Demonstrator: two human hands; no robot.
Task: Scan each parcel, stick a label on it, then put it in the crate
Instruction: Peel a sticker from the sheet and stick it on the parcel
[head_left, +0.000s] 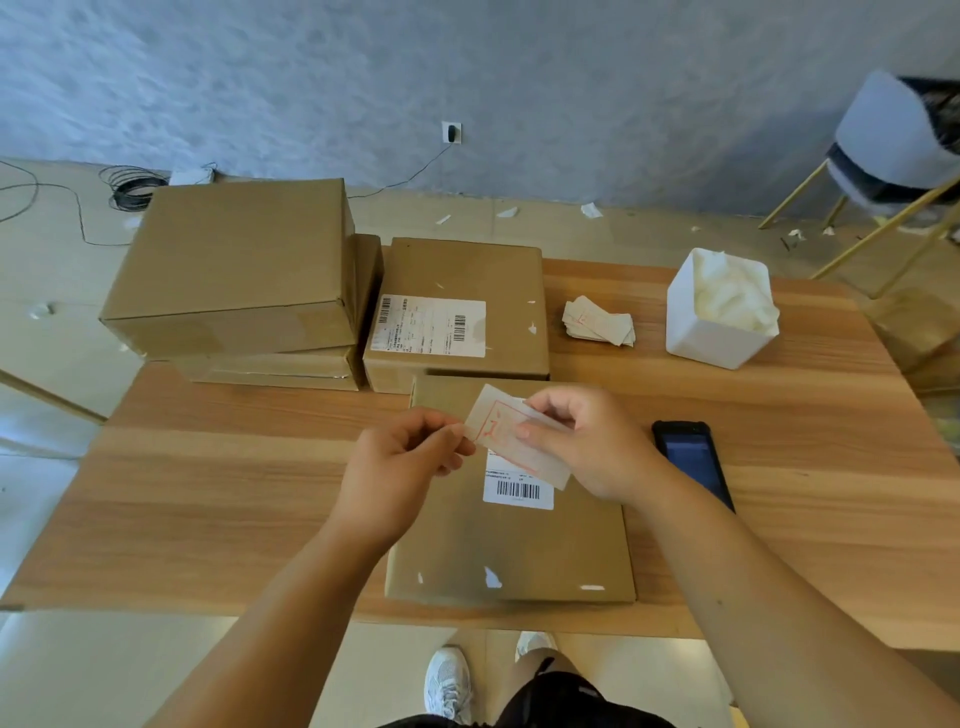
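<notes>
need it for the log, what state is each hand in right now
Left hand: pinches the left edge of the label.
Right hand: pinches the same label's right side, over the parcel.

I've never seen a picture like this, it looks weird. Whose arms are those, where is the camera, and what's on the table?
No machine here: those are a person's two arms. The camera sits on their head and looks down, so you see what they see. The left hand and right hand both pinch one label with red print, above a flat brown parcel lying on the wooden table. Further back are more cardboard boxes, a small pile of labels and a white tub with crumpled white stuff inside. The black device beside the right arm has a screen; probably the scanner.
</notes>
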